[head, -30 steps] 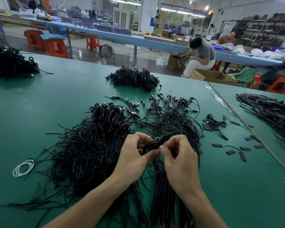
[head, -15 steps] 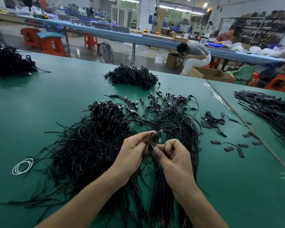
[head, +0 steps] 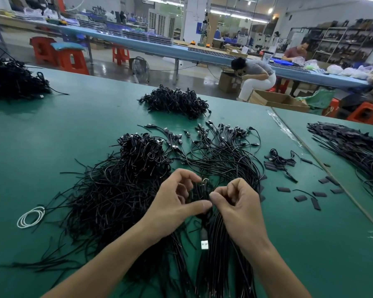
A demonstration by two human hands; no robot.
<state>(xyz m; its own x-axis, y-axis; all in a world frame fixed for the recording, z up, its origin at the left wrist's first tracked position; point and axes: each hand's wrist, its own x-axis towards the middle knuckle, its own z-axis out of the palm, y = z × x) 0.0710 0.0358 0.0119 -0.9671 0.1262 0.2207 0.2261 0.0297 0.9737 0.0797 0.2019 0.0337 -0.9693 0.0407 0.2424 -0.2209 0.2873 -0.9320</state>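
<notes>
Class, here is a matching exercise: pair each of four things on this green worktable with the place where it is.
Things
1. white coiled wire ring
2. short flat black sleeve pieces
3. thin black coiled cable
4. heap of bundled black cables

Places
A. far middle of the green table
B. held between left hand and right hand
C. alone, left of the loose black strands
D. scattered right of the hands

Pairs: 1-C, 2-D, 3-B, 4-A.

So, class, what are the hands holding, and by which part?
A coiled black cable. The left hand and right hand pinch the coil from either side; one plug trails below, unheld.
</notes>
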